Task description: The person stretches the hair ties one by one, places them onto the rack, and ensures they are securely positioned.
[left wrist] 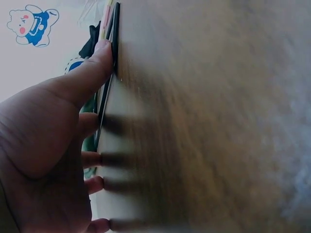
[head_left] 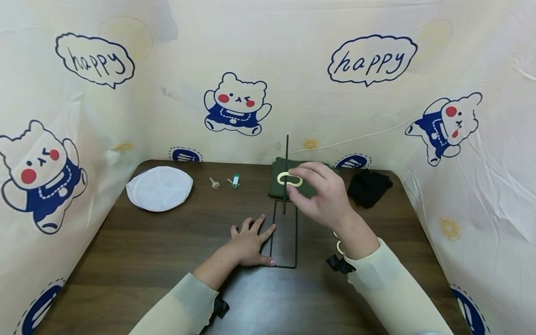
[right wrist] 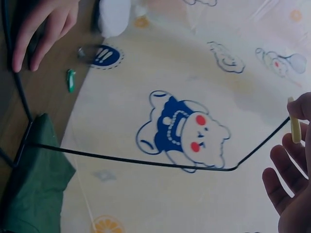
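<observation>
The near half of the worktop [head_left: 146, 260] lies bare across the lower left and lower middle of the head view, wide enough for a hand to cross. At centre, the black wire stand [head_left: 284, 232] blocks the way: its flat rectangular base lies on the wood and its thin rod rises upright. Behind it, the folded green cloth [head_left: 278, 184] and the black cloth [head_left: 368, 186] fill the upper right strip by the wall. At upper left sits the white cap [head_left: 159, 187], with a small key [head_left: 214, 183] and a green tag [head_left: 236, 180] between cap and cloth. Patterned sheeting [head_left: 481, 195] walls in three sides.
</observation>
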`<action>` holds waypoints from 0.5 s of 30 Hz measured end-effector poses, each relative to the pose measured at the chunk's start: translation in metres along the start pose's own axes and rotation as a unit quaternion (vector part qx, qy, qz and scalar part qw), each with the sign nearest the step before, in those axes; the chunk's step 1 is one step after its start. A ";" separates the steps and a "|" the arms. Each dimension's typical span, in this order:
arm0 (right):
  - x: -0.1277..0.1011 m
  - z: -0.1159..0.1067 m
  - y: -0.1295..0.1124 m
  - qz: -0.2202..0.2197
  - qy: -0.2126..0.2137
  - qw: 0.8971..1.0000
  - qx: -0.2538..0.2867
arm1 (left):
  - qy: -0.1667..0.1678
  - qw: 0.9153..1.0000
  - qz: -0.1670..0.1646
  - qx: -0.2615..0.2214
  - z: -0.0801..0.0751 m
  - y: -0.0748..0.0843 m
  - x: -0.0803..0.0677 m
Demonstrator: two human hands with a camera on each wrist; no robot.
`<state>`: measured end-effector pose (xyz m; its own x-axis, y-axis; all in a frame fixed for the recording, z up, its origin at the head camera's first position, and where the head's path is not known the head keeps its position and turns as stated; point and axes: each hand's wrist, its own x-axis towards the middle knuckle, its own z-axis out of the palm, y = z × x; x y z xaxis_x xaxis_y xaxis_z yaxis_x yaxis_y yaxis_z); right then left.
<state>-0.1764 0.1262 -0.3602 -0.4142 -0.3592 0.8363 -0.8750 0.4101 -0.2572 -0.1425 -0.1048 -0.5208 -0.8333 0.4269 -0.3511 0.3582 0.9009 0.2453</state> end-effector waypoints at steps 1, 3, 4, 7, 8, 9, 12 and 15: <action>0.001 0.002 0.003 0.003 0.002 1.000 -0.001 | -0.002 1.000 -0.001 0.001 0.000 0.000 0.000; 0.004 0.006 0.009 0.008 0.007 1.000 -0.002 | -0.005 1.000 -0.003 0.004 -0.001 0.001 -0.001; 0.005 0.008 0.012 0.012 0.008 1.000 -0.002 | -0.008 1.000 -0.005 0.006 -0.002 0.001 -0.001; 0.009 0.013 0.020 0.022 0.013 1.000 -0.006 | -0.014 1.000 -0.009 0.009 -0.003 0.002 -0.001; 0.010 0.014 0.023 0.026 0.013 1.000 -0.008 | -0.015 1.000 -0.009 0.010 -0.003 0.002 -0.001; 0.011 0.016 0.025 0.029 0.014 0.999 -0.011 | -0.016 1.000 -0.010 0.009 -0.003 0.003 -0.001; 0.014 0.021 0.033 0.038 0.020 0.999 -0.020 | -0.014 1.000 -0.009 0.009 -0.002 0.003 -0.001; 0.016 0.025 0.040 0.048 0.025 0.998 -0.034 | -0.012 1.000 -0.005 0.006 -0.001 0.002 -0.001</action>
<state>-0.2241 0.1157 -0.3686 -0.4809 -0.2737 0.8330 -0.8121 0.4972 -0.3055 -0.1414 -0.1032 -0.5188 -0.8268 0.4194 -0.3748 0.3547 0.9059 0.2313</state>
